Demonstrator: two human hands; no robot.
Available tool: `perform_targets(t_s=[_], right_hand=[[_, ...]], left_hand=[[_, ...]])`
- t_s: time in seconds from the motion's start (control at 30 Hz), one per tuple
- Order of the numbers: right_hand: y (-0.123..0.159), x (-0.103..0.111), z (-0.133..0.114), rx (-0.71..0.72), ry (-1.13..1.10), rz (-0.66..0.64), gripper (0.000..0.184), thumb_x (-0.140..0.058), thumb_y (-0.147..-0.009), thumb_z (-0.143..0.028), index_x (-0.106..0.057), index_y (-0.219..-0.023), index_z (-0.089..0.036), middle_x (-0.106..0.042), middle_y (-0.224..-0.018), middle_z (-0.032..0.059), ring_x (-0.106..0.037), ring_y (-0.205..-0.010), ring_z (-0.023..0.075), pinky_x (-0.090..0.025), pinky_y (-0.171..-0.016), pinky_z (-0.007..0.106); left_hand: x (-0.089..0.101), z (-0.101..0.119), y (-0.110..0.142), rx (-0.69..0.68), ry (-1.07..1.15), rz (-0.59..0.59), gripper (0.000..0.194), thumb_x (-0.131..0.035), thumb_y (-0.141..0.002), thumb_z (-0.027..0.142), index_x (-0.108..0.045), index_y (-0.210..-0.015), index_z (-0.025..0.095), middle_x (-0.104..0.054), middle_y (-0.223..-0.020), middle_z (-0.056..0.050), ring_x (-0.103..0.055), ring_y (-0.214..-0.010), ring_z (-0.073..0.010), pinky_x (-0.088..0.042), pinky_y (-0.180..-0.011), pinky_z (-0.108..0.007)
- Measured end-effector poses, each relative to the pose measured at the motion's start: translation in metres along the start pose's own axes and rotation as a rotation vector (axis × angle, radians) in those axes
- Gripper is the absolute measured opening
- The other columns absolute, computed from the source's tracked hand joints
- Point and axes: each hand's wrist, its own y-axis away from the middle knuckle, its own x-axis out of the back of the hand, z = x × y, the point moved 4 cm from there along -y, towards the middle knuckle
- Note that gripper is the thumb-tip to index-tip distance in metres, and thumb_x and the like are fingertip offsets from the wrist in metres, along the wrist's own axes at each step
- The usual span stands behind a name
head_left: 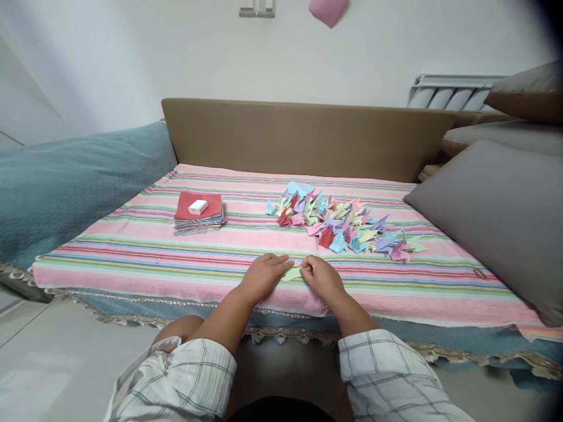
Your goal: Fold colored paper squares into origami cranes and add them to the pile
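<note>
A small folded piece of pale green paper (291, 273) lies on the striped cover near the front edge of the seat. My left hand (264, 278) holds its left end, fingers pointing right and pressed onto the paper. At the paper's right end, my right hand (323, 280) is closed, with thumb and forefinger pinching the edge. Part of the paper is hidden under my fingers. Just beyond my hands is a heap of folded paper cranes (338, 225) in red, blue, pink, purple, yellow and green.
To the left, a stack of square paper (200, 224) with a red top sheet bears a small white box-like object (197, 207). A pink striped cover (145, 246) spreads over the seat. Grey cushions (492, 217) stand at the right, a brown backrest (299, 138) behind.
</note>
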Motion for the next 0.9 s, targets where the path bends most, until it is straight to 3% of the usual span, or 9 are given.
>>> perform_targets(t_s=[0.27,0.7,0.9], right_hand=[[-0.001,0.003,0.006,0.044,-0.022,-0.032,0.01,-0.053,-0.078,-0.018,-0.062,-0.08,-0.021,-0.061,-0.081,0.0,-0.055,-0.076,0.0129,-0.038,-0.067,0.022],[0.007,0.0,-0.001,0.115,0.239,-0.058,0.023,-0.047,-0.085,-0.019,-0.067,-0.092,-0.026,-0.063,-0.095,0.003,-0.056,-0.093,0.0161,-0.04,-0.071,0.023],[0.007,0.0,0.0,0.108,0.231,-0.09,0.026,-0.045,-0.086,-0.017,-0.068,-0.095,-0.024,-0.063,-0.096,0.0042,-0.054,-0.096,0.0159,-0.04,-0.078,0.023]], left_hand=[[0.0,-0.002,-0.001,-0.004,0.014,-0.014,0.029,-0.045,-0.089,0.027,-0.061,-0.113,0.027,-0.061,-0.12,-0.002,-0.057,-0.097,-0.0173,-0.044,-0.086,-0.034],[0.0,-0.004,0.0,0.001,0.052,-0.006,0.026,-0.046,-0.088,0.026,-0.063,-0.107,0.025,-0.062,-0.118,-0.001,-0.056,-0.096,-0.0174,-0.044,-0.086,-0.034],[0.003,-0.012,0.003,0.039,0.003,0.015,0.025,-0.049,-0.086,0.033,-0.066,-0.102,0.024,-0.064,-0.115,-0.002,-0.056,-0.098,-0.0198,-0.043,-0.089,-0.037]])
